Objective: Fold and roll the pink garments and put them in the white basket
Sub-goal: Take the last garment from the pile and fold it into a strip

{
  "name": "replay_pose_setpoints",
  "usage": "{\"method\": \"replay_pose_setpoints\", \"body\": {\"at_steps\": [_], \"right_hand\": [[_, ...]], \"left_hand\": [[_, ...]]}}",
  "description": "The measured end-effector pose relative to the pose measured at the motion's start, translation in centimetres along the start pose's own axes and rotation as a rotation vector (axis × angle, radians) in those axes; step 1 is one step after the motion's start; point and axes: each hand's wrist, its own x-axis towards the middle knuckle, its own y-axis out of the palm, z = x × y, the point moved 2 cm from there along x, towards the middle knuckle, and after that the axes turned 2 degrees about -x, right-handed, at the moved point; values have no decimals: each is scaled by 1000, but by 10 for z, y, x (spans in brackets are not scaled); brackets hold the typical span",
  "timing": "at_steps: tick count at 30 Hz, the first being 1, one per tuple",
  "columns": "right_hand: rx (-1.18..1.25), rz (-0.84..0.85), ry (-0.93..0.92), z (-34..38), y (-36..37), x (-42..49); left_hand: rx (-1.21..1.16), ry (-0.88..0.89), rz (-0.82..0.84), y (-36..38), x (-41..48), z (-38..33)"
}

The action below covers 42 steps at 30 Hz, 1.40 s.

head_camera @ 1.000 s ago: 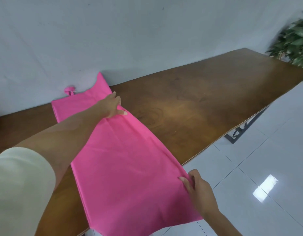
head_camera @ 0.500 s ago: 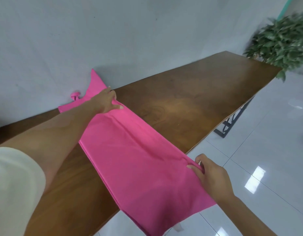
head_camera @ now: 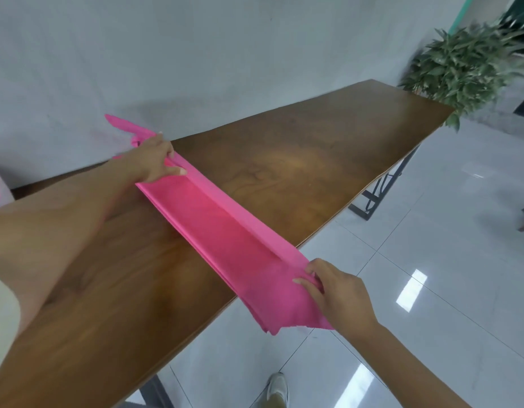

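Gripping ends of garment (head_camera: 225,231): left hand (head_camera: 153,163), right hand (head_camera: 340,295).

I am seeing the pink garment (head_camera: 225,231) as thin, smooth cloth with a matt face, creasing softly along its folds. The table (head_camera: 299,160) under it is showing dark brown wood with visible grain, and its smooth, lightly glossy finish is catching a warm patch of light. The table's frame (head_camera: 365,213) is reading as matt black metal, the floor (head_camera: 431,260) is shining as glossy pale tile mirroring bright lights, and the wall (head_camera: 196,54) is looking matt.
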Motion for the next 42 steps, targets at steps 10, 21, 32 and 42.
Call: {"method": "replay_pose_setpoints", "body": {"at_steps": [10,21,32,42], "right_hand": [[34,309,51,28,24,-46],[162,518,251,12,16,-24],[321,517,144,2,36,23],[380,571,-159,-25,79,92]], "left_hand": [[126,-108,143,35,-42,12],[-24,94,274,102,-46,-65],[-212,-52,211,145,-101,-91],[-337,-86,197,154,-149,-119]]}}
